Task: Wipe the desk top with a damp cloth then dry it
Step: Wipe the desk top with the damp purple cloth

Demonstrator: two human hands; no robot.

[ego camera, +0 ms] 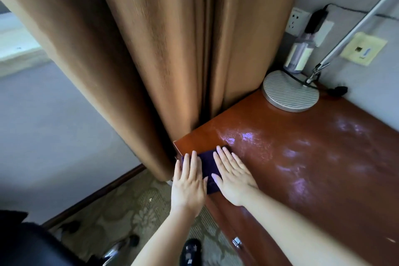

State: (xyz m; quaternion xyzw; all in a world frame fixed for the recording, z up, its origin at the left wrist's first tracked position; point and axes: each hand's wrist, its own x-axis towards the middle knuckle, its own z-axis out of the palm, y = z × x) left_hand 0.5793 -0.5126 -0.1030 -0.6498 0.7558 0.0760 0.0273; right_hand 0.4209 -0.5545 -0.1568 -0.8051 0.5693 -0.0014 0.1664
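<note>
Shiny wet streaks cover the desk top [302,157]. Both the left hand [190,181] and right hand [234,176] lie flat, fingers straight, pressing the dark cloth [208,165] down at the desk corner beside the curtain [162,60], likely to wipe hard.

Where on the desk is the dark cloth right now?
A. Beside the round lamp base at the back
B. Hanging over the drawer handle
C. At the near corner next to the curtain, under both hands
C: the dark cloth lies at the desk corner by the curtain, with the left hand and right hand pressed flat on it.
</note>
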